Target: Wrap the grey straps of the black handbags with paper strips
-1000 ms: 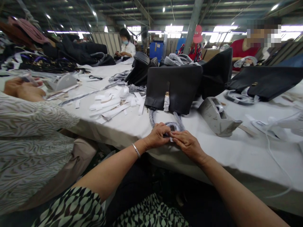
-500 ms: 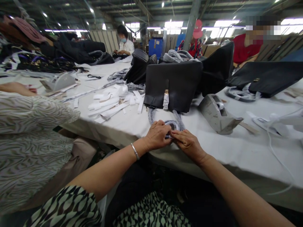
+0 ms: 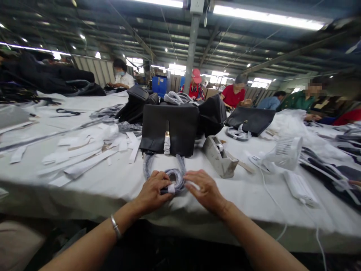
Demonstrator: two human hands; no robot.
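Note:
A black handbag (image 3: 180,128) lies on the table in front of me, its gold clasp (image 3: 167,134) showing above a wrapped white tab. From its near edge runs a strap (image 3: 180,182), covered in clear wrapping and coiled into a ring. A white piece of tape (image 3: 171,189) sits across the near side of the coil. My left hand (image 3: 154,191) is closed on the coil's left side, beside the tape. At the coil's right side, my right hand (image 3: 205,191) has its fingers apart and holds nothing; whether its fingertips touch the strap is unclear.
A grey tape dispenser (image 3: 221,156) stands right of the handbag. White paper strips (image 3: 87,150) are strewn at left. Further right are a small white fan (image 3: 287,152), a power strip (image 3: 300,188) and cords. More black bags (image 3: 249,119) and several co-workers are beyond.
My view has swung right and upward. My right hand has come away from my left and opened, while my left hand stays on the coil. White tape now shows across the strap.

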